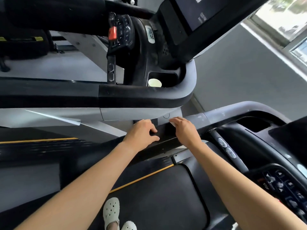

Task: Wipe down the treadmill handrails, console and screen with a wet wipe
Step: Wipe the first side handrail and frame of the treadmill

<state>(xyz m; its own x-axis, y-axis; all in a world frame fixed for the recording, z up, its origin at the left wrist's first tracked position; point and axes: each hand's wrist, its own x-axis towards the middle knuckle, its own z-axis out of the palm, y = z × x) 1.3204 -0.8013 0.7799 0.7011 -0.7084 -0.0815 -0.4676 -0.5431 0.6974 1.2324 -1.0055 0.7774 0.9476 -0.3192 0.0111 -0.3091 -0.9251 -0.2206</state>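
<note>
I stand on a treadmill, and its black left handrail point(166, 141) runs across the middle of the view. My left hand point(142, 133) grips this rail, fingers curled over its far edge and thumb on the near side. Just to the right, my right hand point(185, 130) lies on top of the rail with fingers stretched out, pressing a white wet wipe point(172, 124) against it. Only a small corner of the wipe shows under the fingertips. The console keypad point(282, 185) sits at the lower right. This treadmill's screen is out of view.
A neighbouring treadmill fills the upper half, with its own handrail point(132, 93), a white paper cup point(154, 83) in a holder, a red safety clip point(113, 33) and a dark screen point(199, 10). The running belt point(157, 196) and my white shoes point(111, 211) are below.
</note>
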